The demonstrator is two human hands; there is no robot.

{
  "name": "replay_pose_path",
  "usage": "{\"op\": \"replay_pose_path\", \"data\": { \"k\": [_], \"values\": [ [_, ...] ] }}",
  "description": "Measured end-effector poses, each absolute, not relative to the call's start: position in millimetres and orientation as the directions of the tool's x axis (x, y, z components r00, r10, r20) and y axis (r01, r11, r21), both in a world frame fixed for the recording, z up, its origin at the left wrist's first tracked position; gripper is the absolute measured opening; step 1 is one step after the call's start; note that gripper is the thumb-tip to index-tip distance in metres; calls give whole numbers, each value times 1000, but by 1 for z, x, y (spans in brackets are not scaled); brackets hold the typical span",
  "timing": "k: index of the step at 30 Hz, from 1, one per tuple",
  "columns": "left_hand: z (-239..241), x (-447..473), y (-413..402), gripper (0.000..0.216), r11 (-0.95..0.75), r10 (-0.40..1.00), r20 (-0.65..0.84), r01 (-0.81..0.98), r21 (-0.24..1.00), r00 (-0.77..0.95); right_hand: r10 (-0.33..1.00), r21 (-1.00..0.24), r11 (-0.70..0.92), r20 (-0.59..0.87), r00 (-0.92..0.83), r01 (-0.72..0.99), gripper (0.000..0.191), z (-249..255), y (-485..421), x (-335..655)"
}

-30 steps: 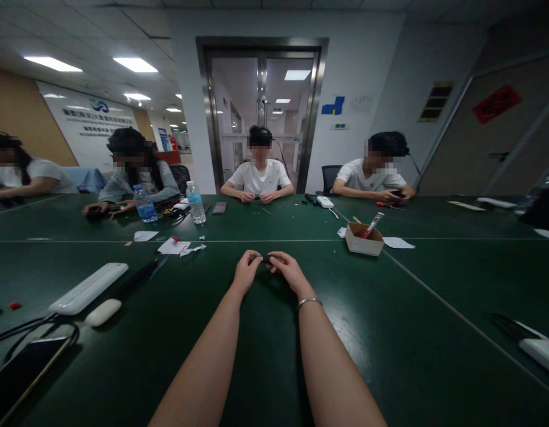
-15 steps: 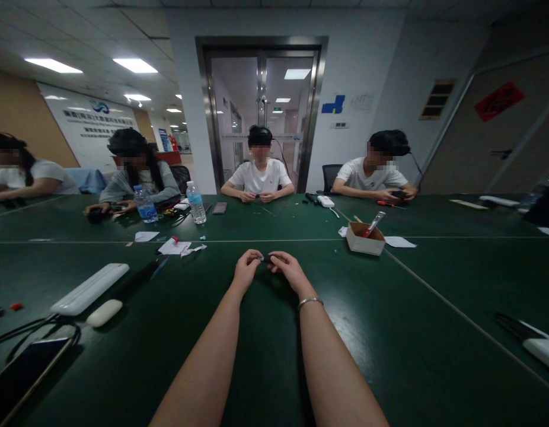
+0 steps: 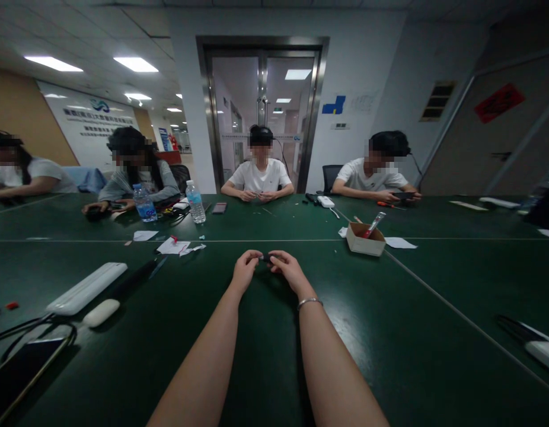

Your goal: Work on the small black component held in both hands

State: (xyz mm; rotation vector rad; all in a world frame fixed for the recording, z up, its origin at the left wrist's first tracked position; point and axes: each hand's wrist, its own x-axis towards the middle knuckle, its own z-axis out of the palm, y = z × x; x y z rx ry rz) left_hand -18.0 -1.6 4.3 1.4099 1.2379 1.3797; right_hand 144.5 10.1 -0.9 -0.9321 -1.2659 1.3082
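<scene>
A small black piece with a shiny, metal-looking end on its left is held between my two hands just above the green table. My left hand pinches the shiny end between thumb and fingertips. From the other side, my right hand grips the black end, its fingers curled and partly hiding it. The piece is too small to name its kind. A silver bangle circles my right wrist.
To my left lie a white power bank, a white rounded case and a phone with a cord. Ahead are paper scraps, water bottles and a small open box. Several people sit across the table.
My hands keep the same pinch on the small black piece, almost unmoved. Across the table at right, a person has turned the dark object they hold. The view has shifted very slightly.
</scene>
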Motion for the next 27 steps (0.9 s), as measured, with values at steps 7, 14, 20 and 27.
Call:
{"op": "replay_pose_path", "data": {
  "k": [7,14,20,27],
  "values": [
    [-1,-20,0,23,-238,968,243,80,968,-69,976,-981,107,135,-170,-161,38,0,8,144],
    [-1,-19,1,26,-213,974,221,125,969,-53,980,-979,110,135,-147,-169,39,-3,11,146],
    [2,-19,-3,24,-206,974,215,127,970,-65,979,-983,107,130,-157,-148,39,-3,11,147],
    [-4,-20,0,28,-230,966,240,103,968,-97,974,-982,127,150,-171,-137,38,-3,10,147]
  ]
}}
